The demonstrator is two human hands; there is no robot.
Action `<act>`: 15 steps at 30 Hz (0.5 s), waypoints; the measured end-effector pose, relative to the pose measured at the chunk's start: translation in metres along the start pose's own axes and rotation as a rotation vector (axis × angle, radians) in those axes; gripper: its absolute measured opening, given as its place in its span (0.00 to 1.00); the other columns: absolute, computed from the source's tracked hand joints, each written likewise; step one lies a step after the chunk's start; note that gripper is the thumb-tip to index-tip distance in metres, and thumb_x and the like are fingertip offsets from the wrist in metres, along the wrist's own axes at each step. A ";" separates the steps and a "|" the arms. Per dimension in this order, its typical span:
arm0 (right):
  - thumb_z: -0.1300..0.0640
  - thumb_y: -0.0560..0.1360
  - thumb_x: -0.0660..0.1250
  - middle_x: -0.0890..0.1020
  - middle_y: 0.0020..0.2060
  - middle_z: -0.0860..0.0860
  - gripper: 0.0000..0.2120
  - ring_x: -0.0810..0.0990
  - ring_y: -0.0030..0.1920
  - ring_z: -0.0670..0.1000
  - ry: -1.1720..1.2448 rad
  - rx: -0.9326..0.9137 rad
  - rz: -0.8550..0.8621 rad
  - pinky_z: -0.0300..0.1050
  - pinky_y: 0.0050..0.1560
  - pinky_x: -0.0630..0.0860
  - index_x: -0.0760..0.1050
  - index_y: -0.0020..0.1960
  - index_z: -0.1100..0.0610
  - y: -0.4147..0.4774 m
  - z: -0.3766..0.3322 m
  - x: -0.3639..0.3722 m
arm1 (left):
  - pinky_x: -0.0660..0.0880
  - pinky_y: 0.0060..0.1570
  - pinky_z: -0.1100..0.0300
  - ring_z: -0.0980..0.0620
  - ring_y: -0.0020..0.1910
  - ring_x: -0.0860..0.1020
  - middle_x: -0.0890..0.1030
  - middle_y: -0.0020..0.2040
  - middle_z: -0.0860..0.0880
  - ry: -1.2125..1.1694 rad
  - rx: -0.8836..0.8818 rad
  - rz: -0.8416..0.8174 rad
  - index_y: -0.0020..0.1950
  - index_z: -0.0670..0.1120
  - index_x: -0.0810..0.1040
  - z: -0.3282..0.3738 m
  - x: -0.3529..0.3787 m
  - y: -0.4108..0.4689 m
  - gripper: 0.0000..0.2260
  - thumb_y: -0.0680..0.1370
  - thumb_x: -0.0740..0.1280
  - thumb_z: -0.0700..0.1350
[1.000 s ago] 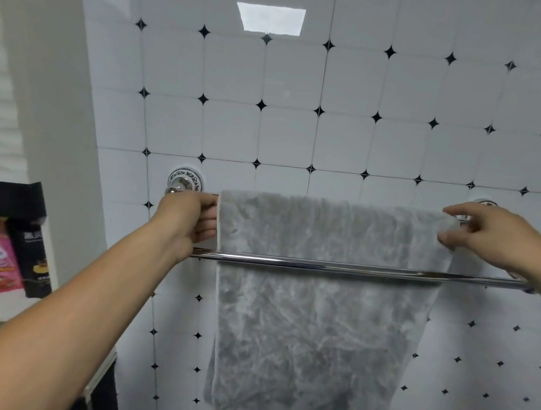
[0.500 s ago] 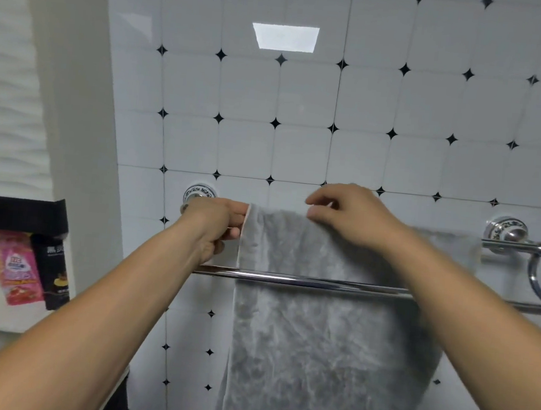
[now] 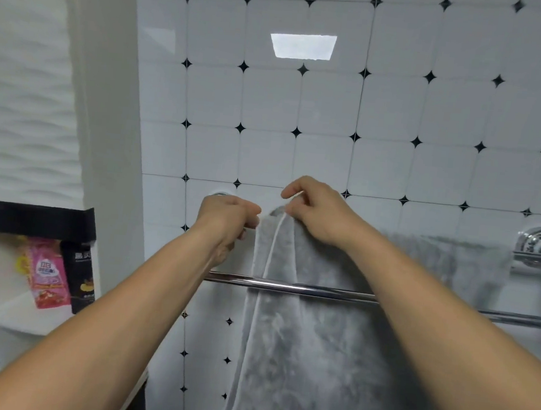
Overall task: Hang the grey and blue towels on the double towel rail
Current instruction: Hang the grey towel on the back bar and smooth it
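Grey towel point(image 3: 331, 357) hangs over the back bar of the double towel rail point(image 3: 307, 290), behind the front bar. The left hand point(image 3: 225, 220) and right hand point(image 3: 317, 212), close together, each pinch its upper left edge against the tiled wall point(image 3: 383, 133).

Bright, even light, a square glare patch point(image 3: 303, 45) on glossy tiles point(image 3: 388, 110), wide-angle bending and soft blur at edges.
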State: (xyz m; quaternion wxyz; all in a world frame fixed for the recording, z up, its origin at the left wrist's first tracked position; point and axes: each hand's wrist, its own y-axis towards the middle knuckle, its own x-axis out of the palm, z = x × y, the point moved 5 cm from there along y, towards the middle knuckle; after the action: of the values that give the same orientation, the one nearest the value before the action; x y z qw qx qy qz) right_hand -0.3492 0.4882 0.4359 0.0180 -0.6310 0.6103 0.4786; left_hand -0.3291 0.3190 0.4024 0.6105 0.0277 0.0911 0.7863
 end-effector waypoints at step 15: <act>0.62 0.71 0.74 0.83 0.43 0.47 0.11 0.79 0.41 0.48 -0.457 0.335 -0.008 0.35 0.42 0.73 0.80 0.48 0.47 -0.121 0.121 -0.206 | 0.62 0.23 0.69 0.49 0.27 0.67 0.81 0.38 0.41 0.037 0.080 0.026 0.43 0.37 0.83 0.000 0.014 0.008 0.07 0.67 0.75 0.38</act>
State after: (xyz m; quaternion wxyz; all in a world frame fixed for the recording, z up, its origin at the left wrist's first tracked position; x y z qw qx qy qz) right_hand -0.2820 0.7473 0.4314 0.2611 -0.4973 0.6584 0.5010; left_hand -0.3403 0.3306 0.4032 0.5966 0.0386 0.1335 0.7904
